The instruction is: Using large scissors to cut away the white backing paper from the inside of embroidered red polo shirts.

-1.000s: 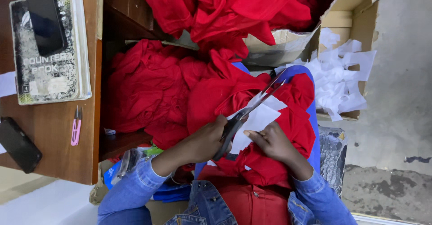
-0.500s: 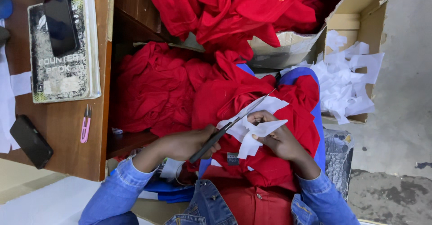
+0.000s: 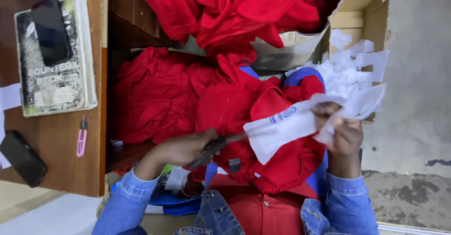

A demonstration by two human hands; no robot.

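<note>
Cutting white backing paper over red cloth
Left hand (image 3: pixel 185 148) grips scissors (image 3: pixel 218 146); right hand (image 3: pixel 340 129) pinches white paper sheet (image 3: pixel 291 127), lifted above red garment (image 3: pixel 263 108) in the lap, near cardboard box (image 3: pixel 364 14).

Open brown cardboard box (image 3: pixel 364 14) at upper right, white paper scraps (image 3: pixel 350 68) spilling from it. White paper label sheet with blue emblem (image 3: pixel 293 124) at centre right, pinched by right hand (image 3: pixel 340 129). Two dark phones, screens off: one on book (image 3: pixel 50 30), one at table edge (image 3: pixel 21 157).
</note>
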